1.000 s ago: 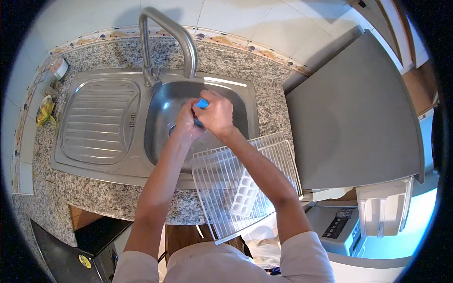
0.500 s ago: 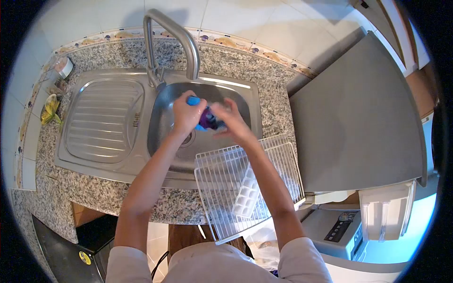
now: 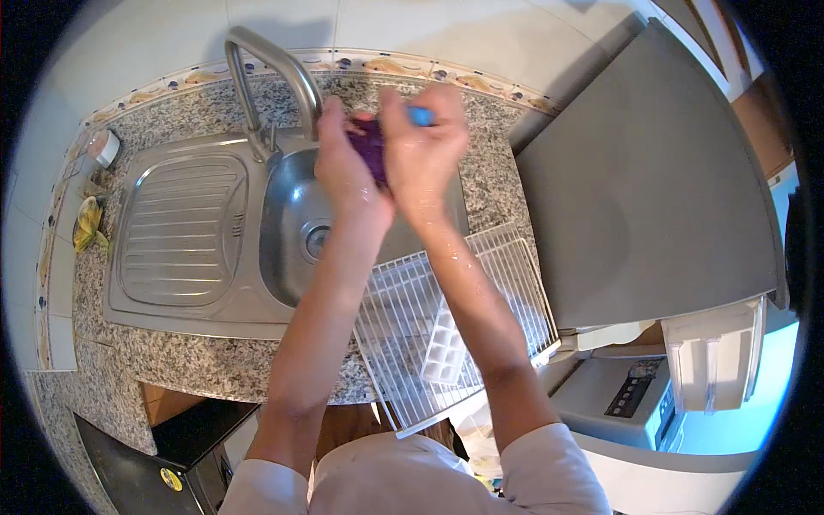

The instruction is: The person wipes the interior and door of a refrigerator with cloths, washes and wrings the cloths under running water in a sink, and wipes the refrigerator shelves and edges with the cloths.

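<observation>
- Gray-topped refrigerator (image 3: 635, 197) is filling the right side of frame.
- Sink (image 3: 184, 232) is spanning center to left, drainboard on left.
- Wire rack (image 3: 446, 408) is lying at lower center, overlapping counter edge.
- Faucet (image 3: 275, 58) is arching at upper center-left.
- Right hand (image 3: 422, 150) is closing around purple and blue material, upper center; fingers curling, blurred.
- Left hand (image 3: 345, 167) is pressing the same bundle from its left, fingers partly bent; exact finger closure hard to tell.
- Ice cube tray (image 3: 444, 350) is resting on rack, below center.
- Purple cloth (image 3: 369, 148), apparently, is bunching between both hands; blue bit (image 3: 420, 116) is poking out by right fingers, maybe the same item.
- Step looks like squeezing or rubbing wet cloth; continuing is calling for firm two-handed grip, drips kept over basin.
</observation>
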